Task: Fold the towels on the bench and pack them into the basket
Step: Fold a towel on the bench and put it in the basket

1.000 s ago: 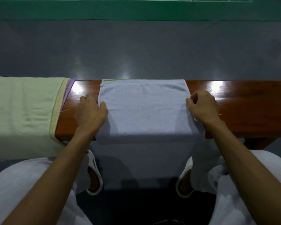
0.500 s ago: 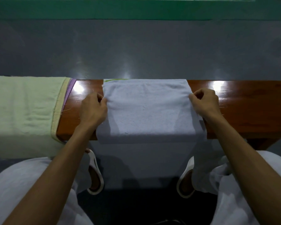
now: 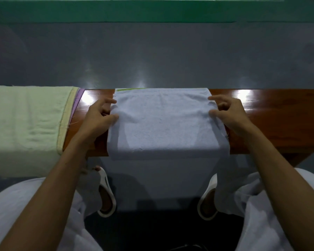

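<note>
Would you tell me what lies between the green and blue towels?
In the head view, bare bench wood and the left hand, pinching the blue towel at its edge.

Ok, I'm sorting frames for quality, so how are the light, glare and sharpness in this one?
Head view: white glare spots on the bench either side of the blue towel, fainter ones on the floor behind. Head view: the left hand and right hand throw soft shadows onto that towel. Head view: dim below the bench; edges look sharp, no motion blur.
</note>
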`<action>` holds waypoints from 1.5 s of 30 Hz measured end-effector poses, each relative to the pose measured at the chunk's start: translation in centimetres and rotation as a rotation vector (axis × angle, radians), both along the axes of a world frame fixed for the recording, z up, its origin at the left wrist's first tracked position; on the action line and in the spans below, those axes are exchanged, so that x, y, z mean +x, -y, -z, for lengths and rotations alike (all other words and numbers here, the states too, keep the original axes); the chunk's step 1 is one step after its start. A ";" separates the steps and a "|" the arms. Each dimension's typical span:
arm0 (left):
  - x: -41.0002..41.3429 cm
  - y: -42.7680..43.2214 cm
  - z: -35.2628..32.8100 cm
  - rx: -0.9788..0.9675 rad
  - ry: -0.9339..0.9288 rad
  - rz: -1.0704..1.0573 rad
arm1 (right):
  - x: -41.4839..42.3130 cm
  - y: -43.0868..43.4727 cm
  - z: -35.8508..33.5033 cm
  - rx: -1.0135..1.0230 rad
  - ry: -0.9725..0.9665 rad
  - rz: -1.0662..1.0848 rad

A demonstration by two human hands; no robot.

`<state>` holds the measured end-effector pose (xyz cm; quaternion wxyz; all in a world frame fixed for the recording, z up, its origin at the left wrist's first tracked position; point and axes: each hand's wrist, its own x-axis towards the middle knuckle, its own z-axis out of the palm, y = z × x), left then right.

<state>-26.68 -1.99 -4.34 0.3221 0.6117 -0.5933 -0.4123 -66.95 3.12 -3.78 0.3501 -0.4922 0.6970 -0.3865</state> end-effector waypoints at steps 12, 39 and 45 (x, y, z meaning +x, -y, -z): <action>1.0 0.5 0.2 -0.038 0.098 -0.023 | -0.5 -0.5 -0.3 -0.045 -0.033 0.052; -0.4 -1.0 -4.2 -0.761 0.285 -0.231 | -0.8 -2.4 -5.8 -0.515 -0.464 0.188; -0.9 0.4 -3.2 -0.582 0.339 -0.273 | -0.5 -0.8 -4.7 -0.383 -0.481 0.227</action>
